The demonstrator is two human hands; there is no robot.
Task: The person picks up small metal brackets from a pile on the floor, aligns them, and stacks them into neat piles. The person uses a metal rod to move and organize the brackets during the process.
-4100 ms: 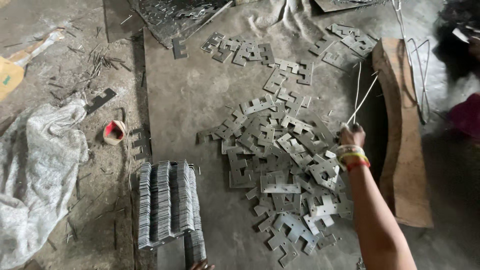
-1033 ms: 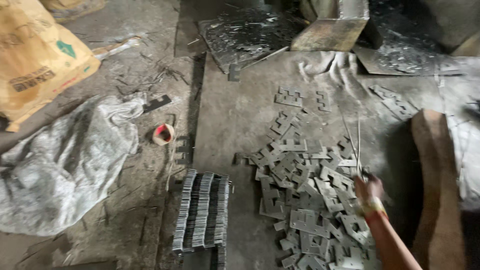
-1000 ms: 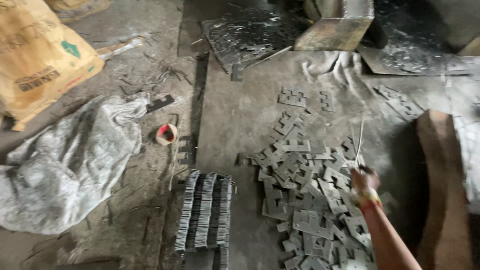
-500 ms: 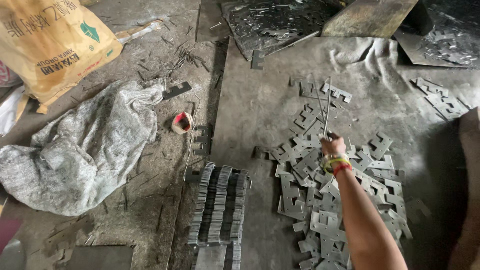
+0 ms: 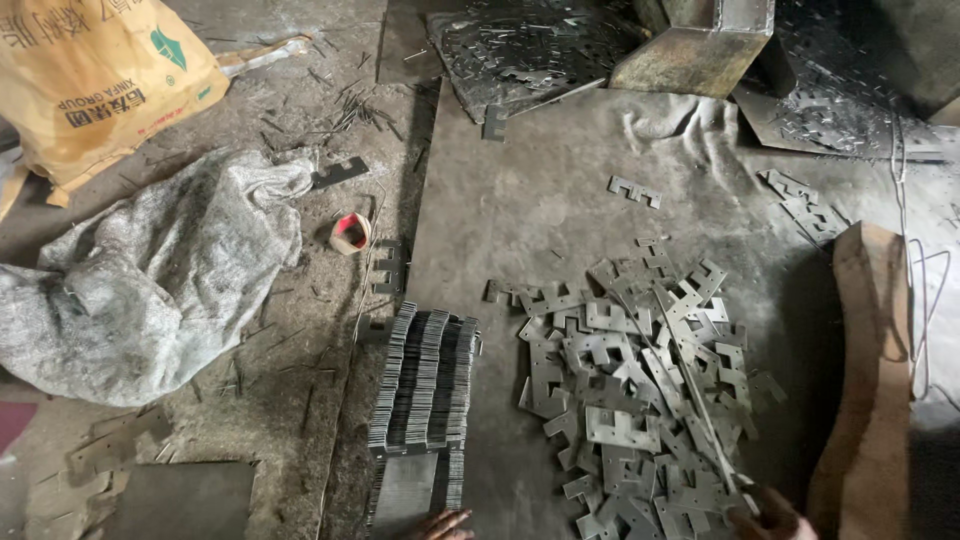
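Observation:
A loose pile of flat, notched grey metal plates (image 5: 640, 380) lies on a metal sheet on the floor. My right hand (image 5: 775, 515) is at the bottom edge, closed around thin metal rods (image 5: 680, 385) that slant up and left across the pile. To the left, a stack of the same plates (image 5: 425, 385) stands on edge in tight rows. Only the fingertips of my left hand (image 5: 440, 522) show at the bottom edge, just below that stack; its grip is hidden.
A crumpled grey sack (image 5: 150, 280) and a yellow bag (image 5: 110, 70) lie at the left. A red and white tape roll (image 5: 350, 232) sits near the sheet's edge. A curved wooden board (image 5: 870, 380) lies at the right, with loose wire (image 5: 920, 300) beside it. Scrap-covered sheets (image 5: 530, 50) are at the back.
My right hand has drawn back from the middle of the pile to the bottom edge, and the rods now slant low across the plates. The view has shifted.

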